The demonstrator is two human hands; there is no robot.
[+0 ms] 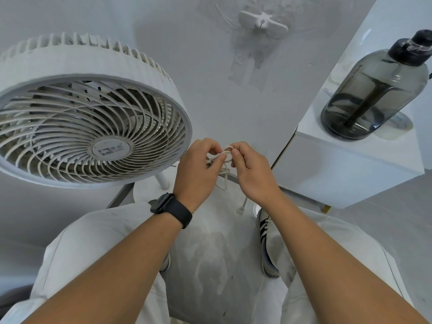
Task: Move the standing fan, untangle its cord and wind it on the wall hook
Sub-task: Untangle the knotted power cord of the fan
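So this is the untangling step: the left hand [195,169] and right hand [251,169] are both pinching the cord [225,155], fingers clamped on a small knotted loop held between them, just right of the fan [91,113]. The cord's thin and white, bunched up tight, with its plug [240,209] dangling below, I think. Next up is teasing that loop open, then reaching up to the wall hook [262,24], which is sitting bare.
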